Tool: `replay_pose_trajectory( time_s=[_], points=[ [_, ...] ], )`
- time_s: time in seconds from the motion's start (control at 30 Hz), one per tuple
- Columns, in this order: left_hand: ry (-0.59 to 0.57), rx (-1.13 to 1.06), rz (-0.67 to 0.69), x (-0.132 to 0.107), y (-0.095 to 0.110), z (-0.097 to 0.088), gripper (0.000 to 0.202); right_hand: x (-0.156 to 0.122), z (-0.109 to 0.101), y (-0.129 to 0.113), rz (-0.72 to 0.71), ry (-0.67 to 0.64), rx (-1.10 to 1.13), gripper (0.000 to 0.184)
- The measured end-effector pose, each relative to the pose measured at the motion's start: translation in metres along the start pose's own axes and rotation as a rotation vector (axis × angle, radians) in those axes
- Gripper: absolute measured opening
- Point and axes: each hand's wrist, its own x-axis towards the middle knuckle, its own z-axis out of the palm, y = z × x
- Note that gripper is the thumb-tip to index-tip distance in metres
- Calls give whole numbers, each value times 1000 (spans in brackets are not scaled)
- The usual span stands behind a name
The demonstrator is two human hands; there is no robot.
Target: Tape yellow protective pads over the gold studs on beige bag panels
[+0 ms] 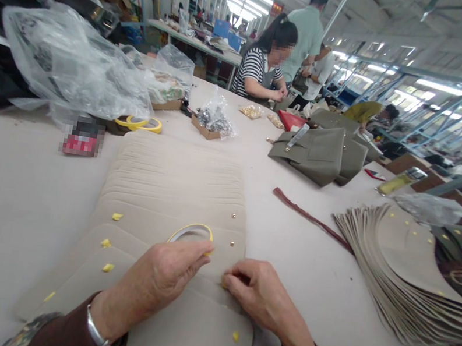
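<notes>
left hand (168,269): gripping tape roll (194,227) | right hand (261,291): at yellow tape piece (223,281), grip unclear | risk: overlapping sheets (175,187) may slide if dragged

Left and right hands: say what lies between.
In the head view, only beige panels show between the left hand, holding a yellow tape roll, and the right hand, touching a yellow piece.

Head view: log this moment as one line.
left hand: holds yellow tape roll | right hand: at right edge of beige panels | yellow bits: on panels, both sides
</notes>
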Motion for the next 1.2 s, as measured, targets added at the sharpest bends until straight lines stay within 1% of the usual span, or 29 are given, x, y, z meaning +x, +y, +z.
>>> replay_pose_trajectory(
  time_s=[0.07,0.13,0.2,0.27,0.33,0.43,0.53,0.6,0.67,0.73,0.83,0.9,0.93,1.0,1.07,1.13,1.2],
  points=[
    [-14,46,-8,1,2,0,31,1,0,-5,-108,158,101,13],
    [-47,87,-29,2,5,2,35,3,3,-10,-237,292,170,14],
    [-58,109,-33,2,8,4,34,7,8,-14,-359,328,176,17],
    [-53,113,-24,3,9,6,32,10,12,-16,-444,317,134,16],
    [-55,101,-31,3,10,7,29,13,16,-15,-498,332,67,14],
    [-103,78,-60,2,10,8,22,16,22,-12,-573,409,-36,18],
    [-154,34,-75,0,11,7,20,15,26,-10,-594,458,-127,21],
    [-173,-1,-85,0,11,8,22,13,27,-10,-555,477,-146,22],
    [-185,-3,-91,2,11,8,24,12,27,-13,-462,493,-58,20],
    [-184,28,-74,5,11,10,26,11,27,-16,-279,475,156,16],
    [-160,72,-39,7,12,14,25,14,27,-19,50,340,536,13],
    [-132,81,-20,7,15,18,24,18,26,-17,178,279,694,13],
    [-115,81,-9,7,16,19,24,21,24,-15,222,279,746,14],
    [-97,85,11,6,19,21,22,26,20,-7,304,320,816,18],
    [-119,115,7,5,21,23,19,30,14,3,367,332,826,23],
    [-192,187,-36,5,19,24,15,31,8,12,385,298,771,27],
    [-297,258,-88,6,16,25,12,31,5,19,375,264,701,30]
  ],
)
